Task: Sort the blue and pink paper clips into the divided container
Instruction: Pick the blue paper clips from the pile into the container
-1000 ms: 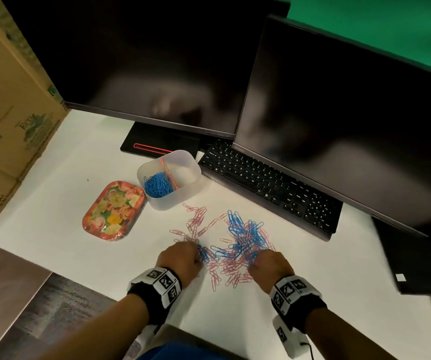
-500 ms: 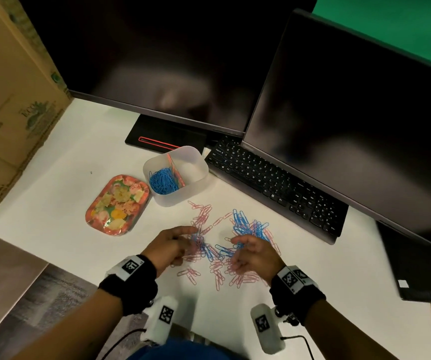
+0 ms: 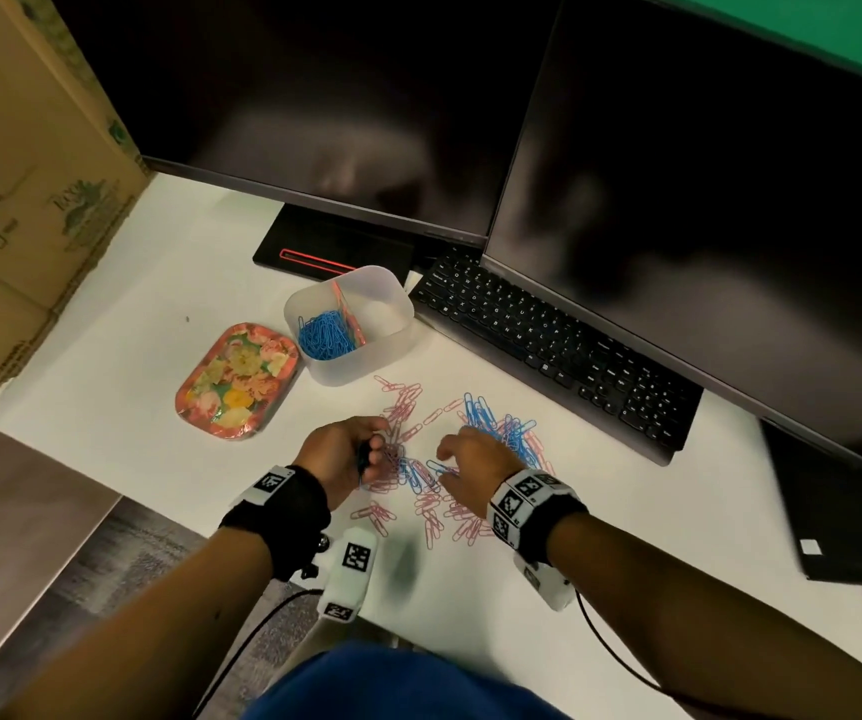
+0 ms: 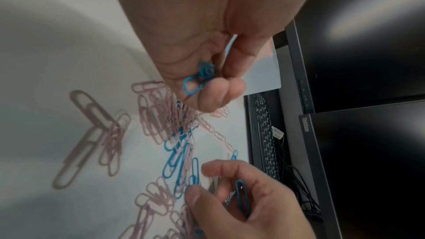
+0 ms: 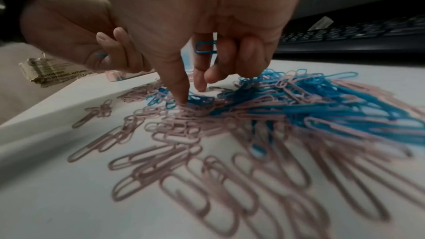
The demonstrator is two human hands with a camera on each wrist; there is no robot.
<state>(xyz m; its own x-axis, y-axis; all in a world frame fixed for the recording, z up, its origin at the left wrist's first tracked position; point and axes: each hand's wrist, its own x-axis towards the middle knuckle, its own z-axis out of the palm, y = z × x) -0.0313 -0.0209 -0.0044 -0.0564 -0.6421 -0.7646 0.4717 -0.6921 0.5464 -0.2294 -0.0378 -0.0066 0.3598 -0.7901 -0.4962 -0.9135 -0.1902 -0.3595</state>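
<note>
A mixed pile of blue paper clips (image 3: pixel 496 426) and pink paper clips (image 3: pixel 402 405) lies on the white desk. The clear divided container (image 3: pixel 351 324) stands behind it, with blue clips in its left half and a few pink ones by the divider. My left hand (image 3: pixel 351 452) hovers over the pile's left edge, its curled fingers gripping a bunch of blue clips (image 4: pixel 200 77). My right hand (image 3: pixel 470 459) is over the pile's middle; it holds a blue clip (image 5: pixel 205 47) against curled fingers, while thumb and forefinger reach down to the pile (image 5: pixel 197 101).
A floral oval tray (image 3: pixel 236 387) sits left of the container. A black keyboard (image 3: pixel 548 340) and two dark monitors (image 3: pixel 678 200) stand behind the pile. A cardboard box (image 3: pixel 18 174) is on the left. The desk's front edge runs near my wrists.
Both hands have lifted off the pile and turned, with blue clips now gathered in their fingers. The head view has shifted closer and slightly left.
</note>
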